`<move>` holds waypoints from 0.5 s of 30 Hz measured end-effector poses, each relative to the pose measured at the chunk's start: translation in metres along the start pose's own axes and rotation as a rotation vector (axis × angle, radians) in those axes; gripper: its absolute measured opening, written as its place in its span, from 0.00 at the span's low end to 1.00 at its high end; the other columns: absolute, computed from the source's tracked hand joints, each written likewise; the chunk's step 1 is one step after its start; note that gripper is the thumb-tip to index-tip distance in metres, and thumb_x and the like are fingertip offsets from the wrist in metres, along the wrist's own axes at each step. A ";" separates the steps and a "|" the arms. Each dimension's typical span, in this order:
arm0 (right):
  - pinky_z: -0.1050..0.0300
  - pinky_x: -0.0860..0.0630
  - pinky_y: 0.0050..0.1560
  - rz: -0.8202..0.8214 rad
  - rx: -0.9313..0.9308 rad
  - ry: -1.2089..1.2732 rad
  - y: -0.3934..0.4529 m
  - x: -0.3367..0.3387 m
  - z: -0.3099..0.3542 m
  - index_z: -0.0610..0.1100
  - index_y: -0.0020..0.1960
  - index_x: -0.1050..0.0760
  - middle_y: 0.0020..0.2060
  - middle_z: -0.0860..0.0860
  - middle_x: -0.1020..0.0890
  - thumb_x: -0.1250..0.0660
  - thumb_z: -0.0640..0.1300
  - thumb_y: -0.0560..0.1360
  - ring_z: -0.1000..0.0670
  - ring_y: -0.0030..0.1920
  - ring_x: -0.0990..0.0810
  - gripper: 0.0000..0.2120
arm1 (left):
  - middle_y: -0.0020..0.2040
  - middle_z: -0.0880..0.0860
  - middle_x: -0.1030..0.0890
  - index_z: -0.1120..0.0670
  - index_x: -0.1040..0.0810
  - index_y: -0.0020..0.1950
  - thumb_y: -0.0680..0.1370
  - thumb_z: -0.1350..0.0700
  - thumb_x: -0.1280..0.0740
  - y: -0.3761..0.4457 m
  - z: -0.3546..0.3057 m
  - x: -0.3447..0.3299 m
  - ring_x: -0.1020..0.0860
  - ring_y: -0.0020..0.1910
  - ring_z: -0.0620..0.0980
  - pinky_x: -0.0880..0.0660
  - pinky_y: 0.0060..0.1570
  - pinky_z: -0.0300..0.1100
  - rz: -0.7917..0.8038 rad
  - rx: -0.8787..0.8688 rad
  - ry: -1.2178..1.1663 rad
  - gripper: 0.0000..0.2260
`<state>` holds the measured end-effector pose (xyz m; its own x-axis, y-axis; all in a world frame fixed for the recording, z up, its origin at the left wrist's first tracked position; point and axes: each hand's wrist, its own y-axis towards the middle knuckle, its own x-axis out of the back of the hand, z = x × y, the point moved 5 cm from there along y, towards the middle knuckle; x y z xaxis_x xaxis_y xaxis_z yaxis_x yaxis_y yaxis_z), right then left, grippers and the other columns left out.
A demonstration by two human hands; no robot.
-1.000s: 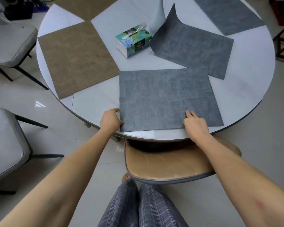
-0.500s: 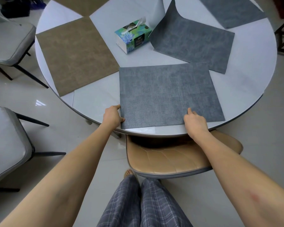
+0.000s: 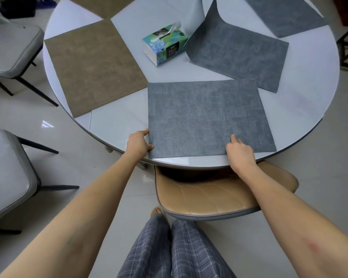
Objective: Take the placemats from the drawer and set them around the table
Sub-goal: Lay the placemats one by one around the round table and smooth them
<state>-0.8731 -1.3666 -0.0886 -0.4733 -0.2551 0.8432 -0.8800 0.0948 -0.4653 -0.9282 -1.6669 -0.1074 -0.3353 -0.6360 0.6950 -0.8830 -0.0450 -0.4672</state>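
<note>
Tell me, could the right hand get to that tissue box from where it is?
Probably yes: the right hand rests on the near grey placemat, and only flat mat lies between it and the tissue box.

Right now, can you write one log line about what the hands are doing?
step: placing mat | left hand: pinches near grey placemat corner | right hand: finger presses its front edge | mat: flat on table
</note>
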 end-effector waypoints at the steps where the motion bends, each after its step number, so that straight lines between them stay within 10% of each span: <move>1: 0.51 0.24 0.50 0.000 -0.001 0.001 0.000 0.000 0.000 0.38 0.61 0.27 0.74 0.39 0.42 0.37 0.28 0.73 0.43 0.64 0.28 0.18 | 0.53 0.62 0.18 0.52 0.30 0.72 0.72 0.63 0.27 0.000 0.000 0.000 0.20 0.52 0.61 0.23 0.56 0.51 -0.004 -0.001 -0.005 0.30; 15: 0.50 0.24 0.53 -0.016 -0.021 0.004 -0.002 0.001 0.002 0.38 0.62 0.27 0.75 0.40 0.43 0.37 0.27 0.72 0.42 0.69 0.32 0.19 | 0.50 0.63 0.18 0.52 0.30 0.72 0.73 0.63 0.28 -0.004 -0.002 0.001 0.20 0.49 0.62 0.23 0.55 0.52 0.018 0.012 0.009 0.29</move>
<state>-0.8715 -1.3692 -0.0875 -0.4590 -0.2531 0.8516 -0.8882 0.1105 -0.4459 -0.9260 -1.6653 -0.1041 -0.3545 -0.6297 0.6912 -0.8728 -0.0424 -0.4862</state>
